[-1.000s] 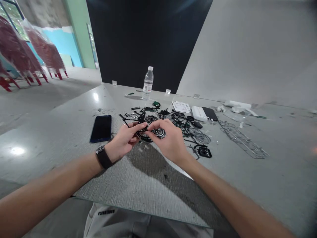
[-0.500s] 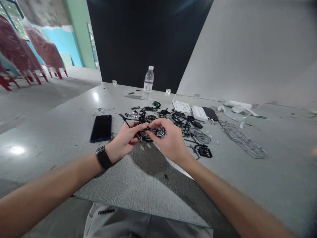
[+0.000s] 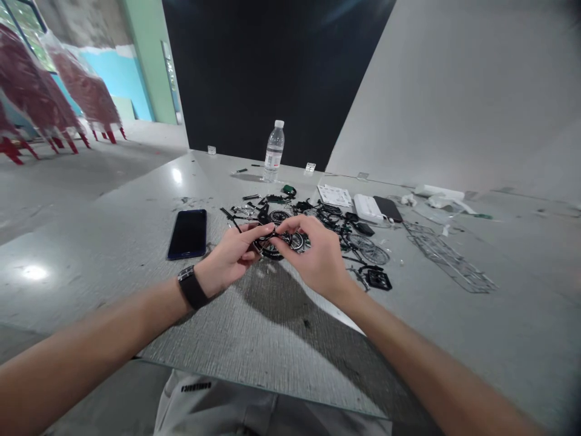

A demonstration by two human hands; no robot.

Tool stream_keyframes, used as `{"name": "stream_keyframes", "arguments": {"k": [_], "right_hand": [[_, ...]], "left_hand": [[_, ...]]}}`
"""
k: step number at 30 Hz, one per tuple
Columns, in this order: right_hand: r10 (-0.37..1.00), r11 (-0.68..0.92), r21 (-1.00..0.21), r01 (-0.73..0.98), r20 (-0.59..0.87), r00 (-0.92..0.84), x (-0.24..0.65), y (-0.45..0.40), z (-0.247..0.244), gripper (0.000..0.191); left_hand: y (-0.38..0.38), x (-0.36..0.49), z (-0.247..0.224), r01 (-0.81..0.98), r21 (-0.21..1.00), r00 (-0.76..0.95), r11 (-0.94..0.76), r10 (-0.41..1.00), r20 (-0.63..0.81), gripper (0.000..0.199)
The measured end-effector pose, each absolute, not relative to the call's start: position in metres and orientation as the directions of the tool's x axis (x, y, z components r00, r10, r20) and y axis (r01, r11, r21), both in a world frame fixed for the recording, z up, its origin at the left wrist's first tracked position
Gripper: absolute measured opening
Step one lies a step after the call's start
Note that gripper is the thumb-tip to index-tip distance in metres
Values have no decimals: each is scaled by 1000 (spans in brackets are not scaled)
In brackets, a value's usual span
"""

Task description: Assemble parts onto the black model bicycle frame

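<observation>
Both hands meet over a small black model bicycle (image 3: 272,251) with spoked wheels, just above the table. My left hand (image 3: 233,251), with a black band at the wrist, is closed around its frame, thumb on top. Thumb and forefinger of my right hand (image 3: 315,251) pinch the same black assembly from the other side; the fingertips partly hide the exact part. Behind and right of the hands lie several loose bicycle parts, among them a spoked wheel (image 3: 368,248) and a black square piece (image 3: 378,278).
A phone (image 3: 187,234) lies left of my hands. Farther back stand a water bottle (image 3: 274,151) and a printed sheet (image 3: 334,195). A white box-like device (image 3: 367,208) and a grey parts sprue (image 3: 447,257) are on the right. Wrapped red chairs (image 3: 82,91) stand beyond the table.
The view has shifted slightly. Both hands keep their grip on the model bicycle, with only a small shift of the fingers at the pinched part.
</observation>
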State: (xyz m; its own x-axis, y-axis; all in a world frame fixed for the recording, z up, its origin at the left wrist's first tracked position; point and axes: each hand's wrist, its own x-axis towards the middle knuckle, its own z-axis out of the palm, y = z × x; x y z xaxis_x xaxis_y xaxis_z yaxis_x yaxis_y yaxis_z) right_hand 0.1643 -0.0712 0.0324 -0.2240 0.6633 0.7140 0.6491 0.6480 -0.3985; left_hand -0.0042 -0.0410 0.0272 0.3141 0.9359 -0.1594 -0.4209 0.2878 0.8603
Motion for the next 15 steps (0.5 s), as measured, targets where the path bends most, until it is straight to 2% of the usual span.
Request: {"name": "stream_keyframes", "arguments": {"k": [8, 15], "right_hand": [[607, 707, -339, 620, 741, -287, 166, -73, 38, 11], [553, 743, -265, 615, 760, -340, 169, -73, 39, 15]], "left_hand": [[-38, -7, 27, -425, 857, 291, 290, 941, -174, 21], [-37, -7, 32, -470, 828, 303, 306, 937, -174, 19]]}}
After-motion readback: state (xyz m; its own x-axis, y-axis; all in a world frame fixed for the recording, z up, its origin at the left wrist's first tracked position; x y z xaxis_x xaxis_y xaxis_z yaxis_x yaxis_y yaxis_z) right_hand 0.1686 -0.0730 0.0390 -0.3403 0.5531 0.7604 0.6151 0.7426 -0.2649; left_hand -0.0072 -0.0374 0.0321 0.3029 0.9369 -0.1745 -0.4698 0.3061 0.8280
